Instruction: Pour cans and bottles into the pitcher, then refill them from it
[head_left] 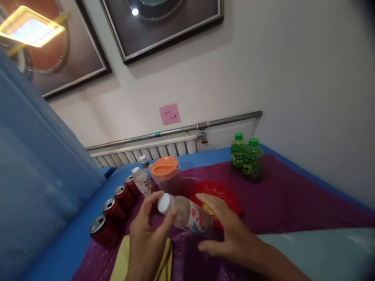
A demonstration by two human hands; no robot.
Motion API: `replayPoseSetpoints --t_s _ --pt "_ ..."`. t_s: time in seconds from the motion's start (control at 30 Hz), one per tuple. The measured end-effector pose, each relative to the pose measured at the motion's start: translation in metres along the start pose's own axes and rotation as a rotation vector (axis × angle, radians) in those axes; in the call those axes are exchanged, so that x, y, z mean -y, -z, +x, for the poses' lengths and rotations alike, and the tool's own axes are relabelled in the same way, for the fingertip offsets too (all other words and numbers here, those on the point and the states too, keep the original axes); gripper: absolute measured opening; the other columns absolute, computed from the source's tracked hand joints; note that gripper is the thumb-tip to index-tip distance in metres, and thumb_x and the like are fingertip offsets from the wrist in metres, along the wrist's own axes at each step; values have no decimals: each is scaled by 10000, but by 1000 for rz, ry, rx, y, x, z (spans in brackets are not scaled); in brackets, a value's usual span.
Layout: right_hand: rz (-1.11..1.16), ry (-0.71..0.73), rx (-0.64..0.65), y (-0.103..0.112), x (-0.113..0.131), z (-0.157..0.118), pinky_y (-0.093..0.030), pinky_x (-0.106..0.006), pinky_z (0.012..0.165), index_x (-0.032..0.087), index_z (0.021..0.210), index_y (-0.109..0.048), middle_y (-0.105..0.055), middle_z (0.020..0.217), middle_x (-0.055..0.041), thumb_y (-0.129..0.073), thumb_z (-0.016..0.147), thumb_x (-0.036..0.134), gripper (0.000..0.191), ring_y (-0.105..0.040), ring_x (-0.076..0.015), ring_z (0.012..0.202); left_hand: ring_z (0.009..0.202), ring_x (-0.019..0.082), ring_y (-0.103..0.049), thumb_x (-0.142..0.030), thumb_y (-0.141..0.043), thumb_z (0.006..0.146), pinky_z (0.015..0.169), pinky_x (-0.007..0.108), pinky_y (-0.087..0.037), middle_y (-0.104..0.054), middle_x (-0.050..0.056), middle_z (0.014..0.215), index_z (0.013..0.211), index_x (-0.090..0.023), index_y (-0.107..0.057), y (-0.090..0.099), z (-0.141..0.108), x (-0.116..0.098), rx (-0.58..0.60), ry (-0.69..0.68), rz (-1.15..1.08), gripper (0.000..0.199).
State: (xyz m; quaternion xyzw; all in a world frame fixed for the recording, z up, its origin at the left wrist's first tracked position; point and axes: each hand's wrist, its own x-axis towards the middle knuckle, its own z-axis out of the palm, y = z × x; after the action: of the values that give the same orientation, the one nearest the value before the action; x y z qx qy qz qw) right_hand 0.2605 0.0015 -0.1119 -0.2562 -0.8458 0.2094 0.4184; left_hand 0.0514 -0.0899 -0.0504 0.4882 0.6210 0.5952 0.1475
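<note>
Now, clear bottle (185,214): it's up in the left hand (146,236), tilted, white cap to the left and base to the right, in front of the red basin (224,192); red and blue shapes show on its label, any lettering too blurred to read.
Left fingers: closed in around the cap end, thumb on the near side.
Right hand (227,228): fingers and thumb spread wide around the base end; whether they touch it, I can't tell.
Pink note (170,113): up on the wall (293,78), handwritten, what looks like "252" above characters I can't make out.
Green bottles (252,162): a pair at the right, green caps, pale characters on dark labels, too soft to read.
Red cans (106,234): four in a row down the left, brand unreadable from here.
Pitcher (165,168): orange lid, beyond the hands, two white-capped bottles (143,182) at its left.
In the way: bottle and right hand cover part of the basin; the left hand crosses something yellow (119,259).
Surface: crinkled purple sheet (281,191) over a blue tabletop (68,238).
Room: blue curtain (43,156) left, radiator (146,152) and metal pipe (231,118) behind, framed pictures (175,29) above.
</note>
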Motion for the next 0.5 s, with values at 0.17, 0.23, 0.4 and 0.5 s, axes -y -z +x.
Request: replayPoseSetpoints --t_s 0.17,0.23,0.4,0.5 --pt "-42 90 -68 4 9 -1 -469 -477 1016 248 1415 -377 -602 1305 -125 -667 707 146 772 -584 -288 1195 1019 219 -659 -425 -744 737 864 304 -533 -700 53 1112 1136 -238 -622 -30 -20 -16 201 -21 -21 457" --pt "-73 140 -70 10 5 -2 -475 -478 990 240 1386 -384 -616 1265 -118 -622 684 109 752 -592 -283 1164 986 207 -665 -417 -716 763 860 309 -527 -699 53 1115 1137 -237 -627 -27 -18 -20 301 -25 56 425" --pt "-209 206 -90 18 -7 0 -446 -516 979 214 1343 -423 -625 1245 -136 -584 666 82 708 -579 -316 1166 916 208 -655 -480 -714 724 824 316 -509 -702 54 1007 1055 -214 -628 -10 -12 -9 211 103 98 434" --pt "-213 106 -158 21 -14 1 -469 -487 947 215 1320 -434 -633 1216 -130 -613 701 123 650 -595 -303 1130 890 213 -634 -396 -705 705 809 326 -488 -681 59 972 1006 -198 -639 -11 -17 21 285 160 190 367"
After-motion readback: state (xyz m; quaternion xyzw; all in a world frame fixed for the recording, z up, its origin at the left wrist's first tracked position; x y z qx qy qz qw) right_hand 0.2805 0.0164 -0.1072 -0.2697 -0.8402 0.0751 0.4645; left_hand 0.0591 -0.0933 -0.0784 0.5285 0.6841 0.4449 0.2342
